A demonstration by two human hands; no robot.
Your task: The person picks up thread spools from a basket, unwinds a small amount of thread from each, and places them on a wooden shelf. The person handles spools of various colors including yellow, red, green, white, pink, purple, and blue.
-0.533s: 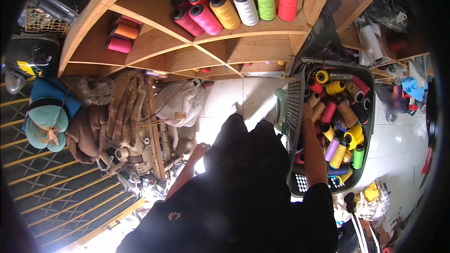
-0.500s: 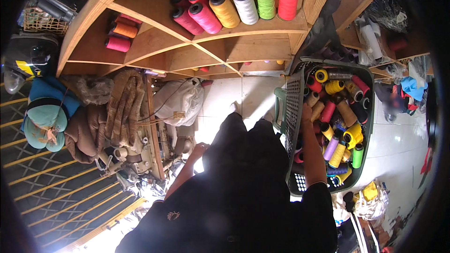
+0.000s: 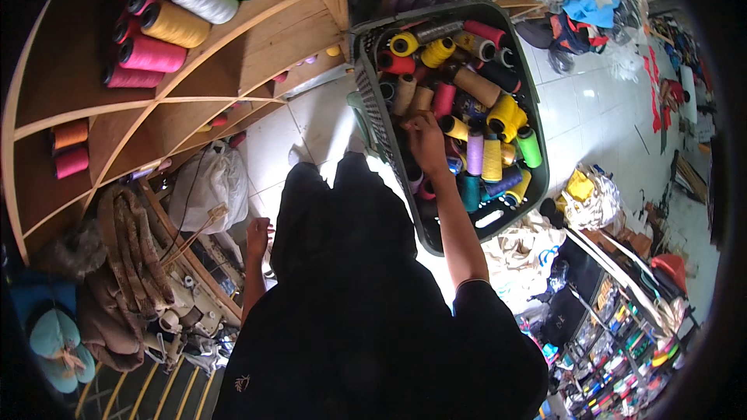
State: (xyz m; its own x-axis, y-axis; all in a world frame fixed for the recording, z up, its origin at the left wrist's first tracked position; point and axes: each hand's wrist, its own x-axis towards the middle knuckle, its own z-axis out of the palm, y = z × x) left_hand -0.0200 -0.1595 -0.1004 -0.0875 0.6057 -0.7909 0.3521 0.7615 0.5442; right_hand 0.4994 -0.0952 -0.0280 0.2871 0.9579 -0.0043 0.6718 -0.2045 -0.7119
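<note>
While the person bends over a dark plastic basket (image 3: 523, 70) full of thread cones, the right hand (image 3: 426, 138) reaches down into it, near the basket's left wall and about midway along its length. The fingers curl among the cones, touching a tan cone (image 3: 421, 99) and lying just beside a yellow cone (image 3: 454, 126); whether this grip is closed on any one cone cannot be told, since the hand covers what lies beneath it. Other cones in the basket include a yellow pair (image 3: 506, 115) toward the right wall, a green cone (image 3: 529, 146) beside it, a lilac cone (image 3: 475, 151) and a red cone (image 3: 484, 32) near the far end. The left hand (image 3: 257, 237) hangs low at the person's side, fingers loosely curled, the grip empty as far as can be seen, near a pale bag (image 3: 208, 183) on the tiled floor (image 3: 299, 128). Wooden shelves (image 3: 257, 54) at the left carry large spools (image 3: 175, 23) in pink, yellow, white and green
</note>
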